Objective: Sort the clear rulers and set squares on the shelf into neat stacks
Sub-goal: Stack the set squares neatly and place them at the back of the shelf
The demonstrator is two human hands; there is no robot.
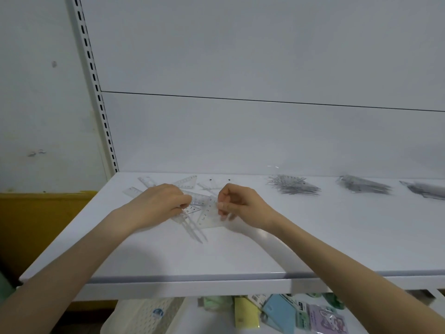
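From the head view, a white shelf (240,249) runs across the middle, and both forearms reach over its front edge to a loose scatter of clear pieces on its left half.

The left hand (159,203) lies palm down on the scatter, its fingers curled round the near end of a clear ruler (201,198). It hides whatever lies under the palm. The right hand (240,204) is drawn in narrow, thumb and fingers pinching the edge of a clear piece (212,219) with printed numbers. I cannot tell whether this is a ruler or a set square. The two hands are near each other but apart, with the ruler and the clear piece overlapping between them. Thin clear strips (195,231) poke out from under the overlap towards the front edge.

Behind the hands, near the back panel (240,136), lie two more loose rulers (147,181) and a set square (186,182).

Well to the right sit three separate stacks in a row: the first stack (293,186), the second stack (363,185), and the third stack (427,191), which is cut off by the picture's edge. All three are blurred.

A slotted post (96,88) rises at the shelf's left corner, with a yellow board (36,225) beside it lower down. Below the shelf's front edge, partly hidden by it and by the arms, are a white basket (144,314) and coloured packets (284,312).
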